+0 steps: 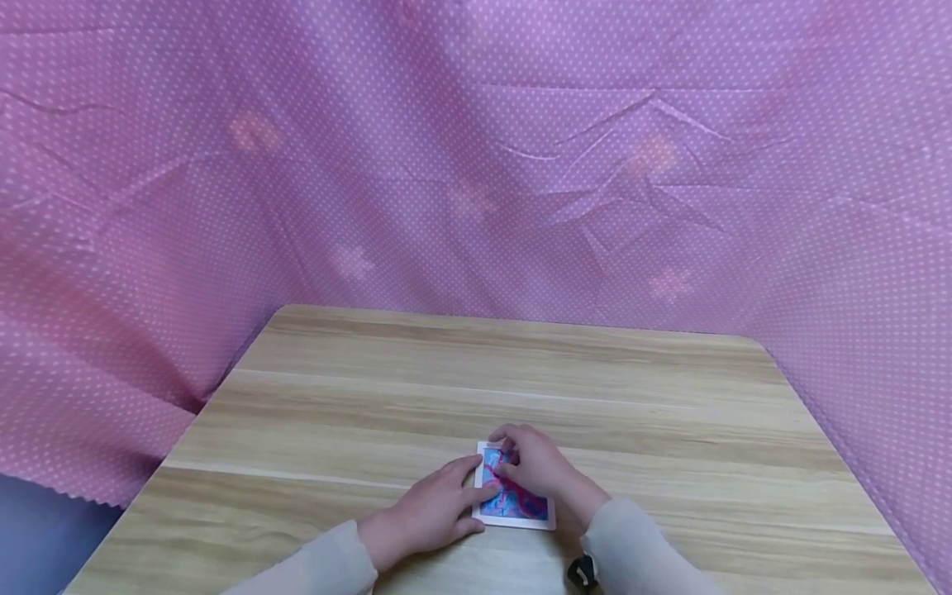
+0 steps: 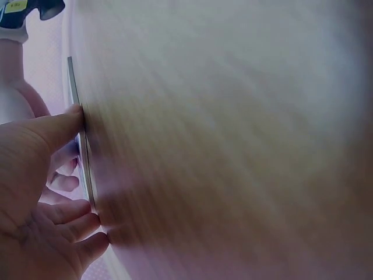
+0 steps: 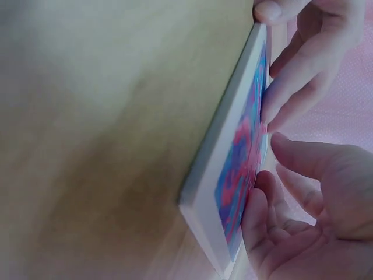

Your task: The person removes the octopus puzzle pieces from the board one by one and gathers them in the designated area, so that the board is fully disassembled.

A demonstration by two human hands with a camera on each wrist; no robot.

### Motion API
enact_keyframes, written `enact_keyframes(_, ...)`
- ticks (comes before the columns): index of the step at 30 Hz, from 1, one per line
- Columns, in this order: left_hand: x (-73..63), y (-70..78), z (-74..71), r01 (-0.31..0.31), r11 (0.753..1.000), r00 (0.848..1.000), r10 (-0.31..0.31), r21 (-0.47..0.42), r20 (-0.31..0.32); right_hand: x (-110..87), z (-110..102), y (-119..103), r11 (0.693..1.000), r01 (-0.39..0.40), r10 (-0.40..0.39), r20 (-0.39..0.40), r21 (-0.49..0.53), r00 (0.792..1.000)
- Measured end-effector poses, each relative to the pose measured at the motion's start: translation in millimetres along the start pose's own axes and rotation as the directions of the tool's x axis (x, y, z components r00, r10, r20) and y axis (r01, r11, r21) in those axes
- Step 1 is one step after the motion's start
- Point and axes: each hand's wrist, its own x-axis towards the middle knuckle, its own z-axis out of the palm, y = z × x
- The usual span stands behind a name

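Note:
A small flat board [image 1: 515,522] with a white border lies on the table, its picture a swirl of blue and pink; thin lines across it look like jigsaw cuts. My left hand [image 1: 435,506] holds the board at its left side, thumb by the near corner, one finger laid over the picture, the other fingertips along the edge. Over the picture, my right hand [image 3: 326,192] bends its fingers, and fingertips touch the surface. Its thumb stands apart from those fingers in the right wrist view. I see nothing held in it, though the head view partly hides its fingertips.
The wood-grain table [image 1: 357,397] extends beyond the board and to both sides. Pink dotted cloth [image 1: 476,165] hangs around its back and sides. A dark band with a small device [image 1: 583,572] is on the right wrist.

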Motion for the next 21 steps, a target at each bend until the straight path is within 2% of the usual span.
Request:
enact_keyframes(7,-0.2,-0.1,0.4,0.010,1.000,1.000,-0.010,0.010,0.005,3.3,0.5,-1.4,1.000,-0.028,0.028,0.057,-0.009,0.998)
enact_keyframes(21,-0.4,0.3,-1.1,0.003,1.000,1.000,-0.003,0.013,0.016,4.4,-0.6,-6.5,0.995,-0.074,0.081,0.099,-0.073,0.992)
